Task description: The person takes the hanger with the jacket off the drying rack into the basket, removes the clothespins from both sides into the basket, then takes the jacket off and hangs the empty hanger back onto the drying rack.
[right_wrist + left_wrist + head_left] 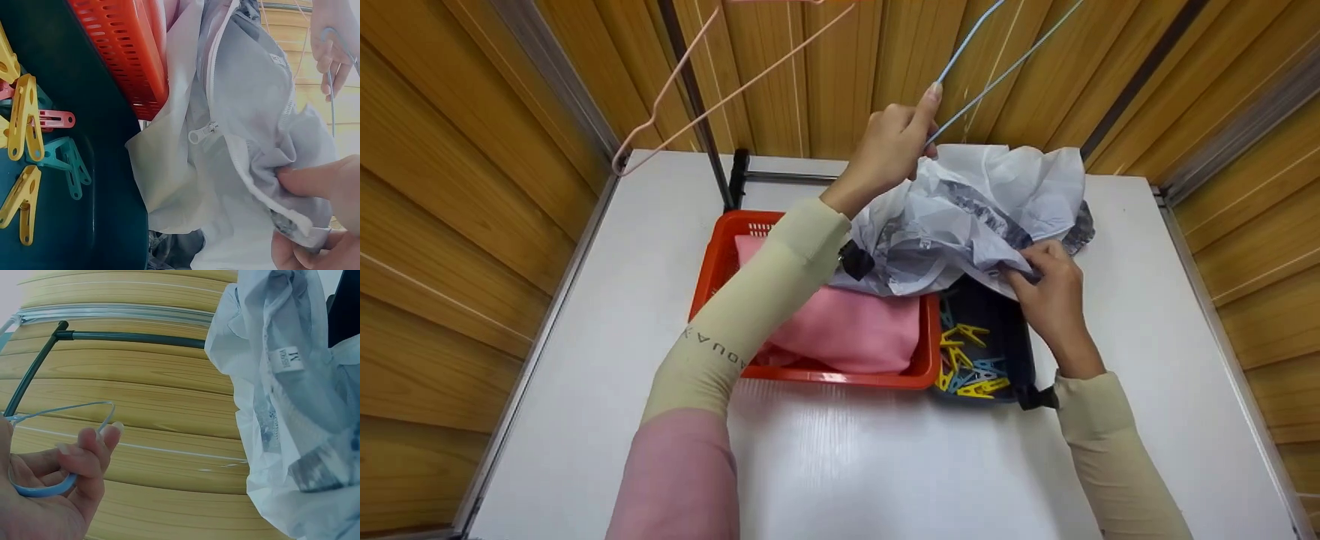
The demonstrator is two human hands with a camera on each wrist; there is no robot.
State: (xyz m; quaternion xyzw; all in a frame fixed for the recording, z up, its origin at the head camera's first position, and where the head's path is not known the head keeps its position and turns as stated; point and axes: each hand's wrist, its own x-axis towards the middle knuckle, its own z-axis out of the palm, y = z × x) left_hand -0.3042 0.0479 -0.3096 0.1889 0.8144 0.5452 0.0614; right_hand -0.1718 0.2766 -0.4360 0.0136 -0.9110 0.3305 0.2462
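A blue hanger [48, 491] is held in my left hand [889, 146], its wire running up out of the head view. White cloth hangs just beside that hand. My right hand [1056, 300] pinches the edge of a white zippered jacket [911, 259] with grey patterned patches. In the right wrist view, thumb and fingers grip the cloth beside its zipper, and a zipper pull [203, 133] hangs from the edge. A size label [287, 359] shows inside the garment. The jacket is crumpled, covering the back of both baskets.
A red basket [810, 379] holds folded pink cloth [855, 330]. Against its right side stands a dark bin [1020, 352] with several yellow, teal and red clothespins [971, 334]. A pink hanger [750, 86] hangs at upper left from a dark rack [690, 82]. Wood-panelled walls surround the white table [840, 465].
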